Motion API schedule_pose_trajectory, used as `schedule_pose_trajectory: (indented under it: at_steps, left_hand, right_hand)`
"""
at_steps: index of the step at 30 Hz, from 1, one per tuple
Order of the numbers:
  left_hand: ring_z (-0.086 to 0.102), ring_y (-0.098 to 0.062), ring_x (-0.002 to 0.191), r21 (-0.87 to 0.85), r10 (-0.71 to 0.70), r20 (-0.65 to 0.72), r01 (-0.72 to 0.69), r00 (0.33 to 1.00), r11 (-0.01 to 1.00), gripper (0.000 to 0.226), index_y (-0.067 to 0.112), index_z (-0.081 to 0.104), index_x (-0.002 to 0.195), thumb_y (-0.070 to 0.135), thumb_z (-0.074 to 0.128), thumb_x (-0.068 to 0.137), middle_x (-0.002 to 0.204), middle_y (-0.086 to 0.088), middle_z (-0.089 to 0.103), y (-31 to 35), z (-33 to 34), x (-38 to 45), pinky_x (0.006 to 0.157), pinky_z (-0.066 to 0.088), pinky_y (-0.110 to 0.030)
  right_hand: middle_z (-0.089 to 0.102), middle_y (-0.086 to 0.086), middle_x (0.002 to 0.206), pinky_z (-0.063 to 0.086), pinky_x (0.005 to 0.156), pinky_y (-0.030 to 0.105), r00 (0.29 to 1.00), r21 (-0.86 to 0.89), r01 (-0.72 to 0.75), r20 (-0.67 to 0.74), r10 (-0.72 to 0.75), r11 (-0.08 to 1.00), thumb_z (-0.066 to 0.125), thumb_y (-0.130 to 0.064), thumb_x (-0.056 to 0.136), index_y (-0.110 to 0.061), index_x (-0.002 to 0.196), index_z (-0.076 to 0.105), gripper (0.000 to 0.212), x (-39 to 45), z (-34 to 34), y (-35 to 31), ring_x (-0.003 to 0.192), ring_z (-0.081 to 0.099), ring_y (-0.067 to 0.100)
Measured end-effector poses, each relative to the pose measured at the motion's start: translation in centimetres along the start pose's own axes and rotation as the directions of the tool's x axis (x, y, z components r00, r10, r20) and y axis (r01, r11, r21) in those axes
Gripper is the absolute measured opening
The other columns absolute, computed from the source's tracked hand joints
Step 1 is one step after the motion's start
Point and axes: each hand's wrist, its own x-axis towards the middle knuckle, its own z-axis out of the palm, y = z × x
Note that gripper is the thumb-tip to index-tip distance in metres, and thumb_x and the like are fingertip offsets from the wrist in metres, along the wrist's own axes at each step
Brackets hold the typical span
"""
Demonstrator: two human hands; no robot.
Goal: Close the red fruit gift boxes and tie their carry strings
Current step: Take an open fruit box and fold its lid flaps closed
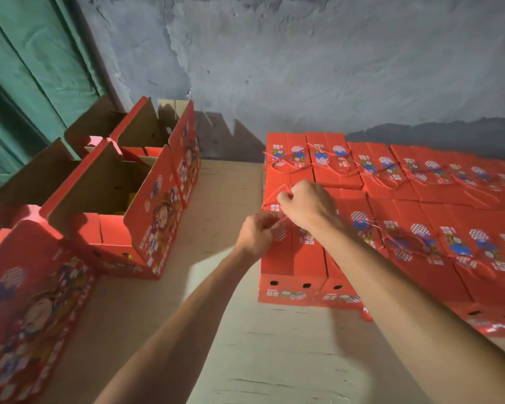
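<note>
A closed red gift box stands at the near left corner of a block of closed red boxes. Above its top, my right hand pinches the red carry string, which loops up and to the left. My left hand sits just below and left of it, fingers curled on the string's other end. The two hands are close together over the box's left edge. Where the string meets the box is hidden under my hands.
Open red boxes with raised flaps stand at the left, one more near the front left. All rest on brown cardboard sheeting. A grey wall and a green panel close off the back.
</note>
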Motion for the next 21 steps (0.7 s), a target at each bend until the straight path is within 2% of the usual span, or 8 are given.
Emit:
schedule_pose_trajectory:
  at_steps: [1,3,7,9,11,13,17,21]
  left_hand:
    - [0.073,-0.019,0.089,-0.002,0.012,0.006,-0.012,1.000,1.000,0.014,0.003,0.076,0.104,0.006,0.070,0.092,0.097,-0.011,0.078,0.6,-0.4,-0.4,0.086,0.059,-0.041]
    - [0.075,-0.020,0.098,0.004,0.046,0.002,-0.046,0.999,0.999,0.018,0.007,0.077,0.106,0.009,0.070,0.089,0.099,-0.006,0.079,2.1,-1.8,-1.4,0.091,0.058,-0.044]
    - [0.074,-0.008,0.091,0.162,0.101,-0.103,-0.084,0.990,0.983,0.024,0.015,0.076,0.099,0.031,0.064,0.085,0.095,0.005,0.079,4.1,-6.4,-4.5,0.082,0.060,-0.039]
    - [0.073,-0.006,0.087,0.255,0.123,-0.171,-0.077,0.978,0.964,0.017,0.015,0.075,0.098,0.025,0.065,0.089,0.095,0.005,0.078,4.2,-9.4,-5.8,0.076,0.061,-0.034]
    - [0.070,-0.003,0.084,0.314,0.138,-0.233,-0.060,0.963,0.947,0.008,0.021,0.073,0.096,0.019,0.065,0.094,0.093,0.010,0.075,4.0,-12.7,-7.2,0.069,0.057,-0.022]
    - [0.069,-0.004,0.089,0.345,0.146,-0.301,-0.035,0.942,0.938,0.008,0.022,0.073,0.100,0.019,0.067,0.095,0.100,0.009,0.074,3.6,-16.1,-8.4,0.071,0.051,-0.014]
    - [0.065,-0.010,0.097,0.443,0.189,-0.427,0.022,0.884,0.896,0.009,0.024,0.071,0.102,0.023,0.070,0.094,0.108,0.007,0.069,2.7,-22.5,-10.1,0.080,0.060,-0.028]
    - [0.056,-0.017,0.120,0.578,0.239,-0.493,0.109,0.837,0.809,0.019,0.021,0.070,0.114,0.023,0.063,0.097,0.126,0.002,0.067,0.8,-27.7,-9.4,0.102,0.052,-0.039]
  right_hand:
    - [0.072,0.018,0.090,0.044,0.067,0.036,0.998,-0.138,0.042,-0.048,-0.049,0.990,0.053,-0.044,0.096,-0.012,0.079,0.064,0.038,-0.7,-0.3,-0.5,0.087,0.069,0.039]
    - [0.074,0.016,0.097,0.050,0.075,0.037,0.984,-0.243,0.099,-0.123,-0.132,0.965,0.053,-0.049,0.096,-0.012,0.096,0.073,0.042,-2.1,-0.9,-2.1,0.094,0.070,0.038]
    - [0.075,0.008,0.103,0.051,0.080,0.037,0.968,-0.101,0.190,-0.145,-0.203,0.977,0.056,-0.055,0.094,-0.022,0.114,0.073,0.042,-4.8,-0.8,-6.6,0.101,0.070,0.034]
    - [0.076,0.005,0.104,0.051,0.078,0.036,0.942,-0.069,0.276,-0.176,-0.284,0.959,0.055,-0.056,0.094,-0.023,0.115,0.072,0.042,-6.2,0.3,-9.1,0.101,0.070,0.032]
    - [0.077,0.003,0.107,0.051,0.076,0.036,0.920,-0.029,0.341,-0.196,-0.340,0.940,0.055,-0.057,0.094,-0.024,0.115,0.072,0.043,-7.3,1.7,-11.6,0.101,0.071,0.032]
    - [0.078,0.003,0.104,0.050,0.071,0.035,0.911,0.008,0.372,-0.196,-0.363,0.928,0.056,-0.059,0.092,-0.024,0.111,0.073,0.043,-7.9,3.3,-13.9,0.096,0.072,0.032]
    - [0.077,0.002,0.098,0.044,0.066,0.033,0.923,0.121,0.377,-0.127,-0.363,0.918,0.053,-0.065,0.090,-0.026,0.102,0.070,0.044,-8.4,6.6,-18.3,0.089,0.071,0.031]
    - [0.075,0.005,0.105,0.045,0.070,0.034,0.937,0.211,0.346,-0.018,-0.350,0.914,0.052,-0.065,0.093,-0.022,0.107,0.068,0.048,-7.8,10.0,-22.1,0.095,0.069,0.031]
